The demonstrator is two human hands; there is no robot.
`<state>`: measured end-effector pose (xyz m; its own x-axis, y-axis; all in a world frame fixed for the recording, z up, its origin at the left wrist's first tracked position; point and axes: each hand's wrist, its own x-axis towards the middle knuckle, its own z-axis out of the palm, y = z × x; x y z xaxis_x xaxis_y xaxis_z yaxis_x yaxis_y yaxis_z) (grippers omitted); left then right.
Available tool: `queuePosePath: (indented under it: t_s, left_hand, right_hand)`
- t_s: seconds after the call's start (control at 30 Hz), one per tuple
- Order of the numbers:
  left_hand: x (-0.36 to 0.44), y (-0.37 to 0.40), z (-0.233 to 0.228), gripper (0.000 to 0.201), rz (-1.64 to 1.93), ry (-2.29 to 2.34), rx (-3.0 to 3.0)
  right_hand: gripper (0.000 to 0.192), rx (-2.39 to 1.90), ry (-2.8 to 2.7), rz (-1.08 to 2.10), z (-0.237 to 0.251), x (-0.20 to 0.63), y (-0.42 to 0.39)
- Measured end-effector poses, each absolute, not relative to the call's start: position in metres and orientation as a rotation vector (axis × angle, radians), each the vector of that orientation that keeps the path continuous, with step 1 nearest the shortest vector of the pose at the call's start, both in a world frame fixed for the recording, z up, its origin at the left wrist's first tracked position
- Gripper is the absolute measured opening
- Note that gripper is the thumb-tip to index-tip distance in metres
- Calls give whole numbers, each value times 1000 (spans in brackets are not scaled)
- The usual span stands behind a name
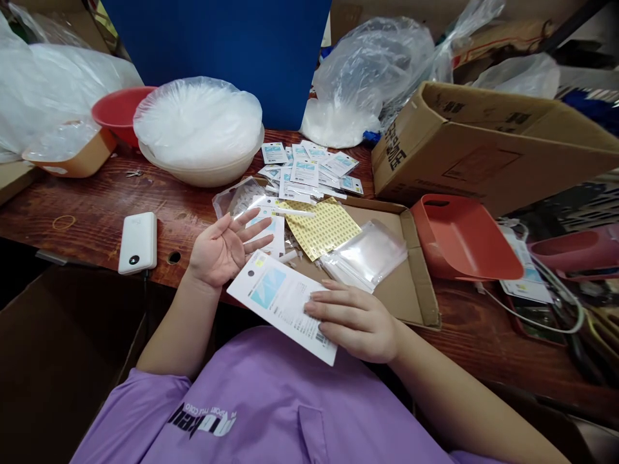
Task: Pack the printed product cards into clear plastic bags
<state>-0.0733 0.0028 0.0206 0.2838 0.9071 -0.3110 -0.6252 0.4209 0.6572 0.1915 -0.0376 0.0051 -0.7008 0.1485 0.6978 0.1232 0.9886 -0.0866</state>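
A white flat card with a blue picture and a small dark hole (278, 299) is in front of the person's chest, tilted, just over the near edge of the table. The right hand (360, 322) holds it by the low end, with fingers laid on top; the thumb is hidden. The left hand (220, 254) is wide, palm up, with its fingers spread, just beside the card's top end. Whether it touches the card is hard to tell. The step in hand seems to be handling this one card. The next move seems to call for a good grip and a flat card, and the left hand has room to help. Past the hands is a low brown cardboard tray (428, 293). In it are a shiny gold sheet with rows of tiny marks (326, 229) and a stack of clear plastic bags (372, 254). Behind the tray is a messy pile of white and blue cards (304, 171). Farther left, a cream round bowl (203, 173) holds a puffy white plastic bag (198, 122). A red-orange plastic scoop (464, 235) is right of the tray, on the red-brown wooden table (91, 212).
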Motion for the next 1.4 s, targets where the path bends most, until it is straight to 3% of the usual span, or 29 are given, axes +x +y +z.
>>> queuePosePath:
  t_s: [0.17, 0.43, 0.67, 0.9, 1.1, 1.4]
  left_hand:
    - [-69, -3, 29, 49, 1062, 730, 408]
    - [-47, -5, 24, 41, 1210, 784, 372]
    - [-45, 0, 21, 39, 1176, 822, 415]
    - [-40, -2, 13, 34, 1033, 758, 466]
    - [-33, -13, -5, 31, 903, 608, 604]
    - [-53, -15, -14, 62, 745, 499, 926]
  right_hand:
    - [14, -362, -2309, 4, -3, 192, -31]
    - [29, -530, -2444, -362, -10, 177, -37]
    - [33, -506, -2562, -170, 4, 167, -31]
    - [31, -572, -2567, -234, 6, 170, -29]
    - [45, -784, -2422, -112, -6, 159, -22]
    - [31, -782, -2445, 70, -3, 153, -21]
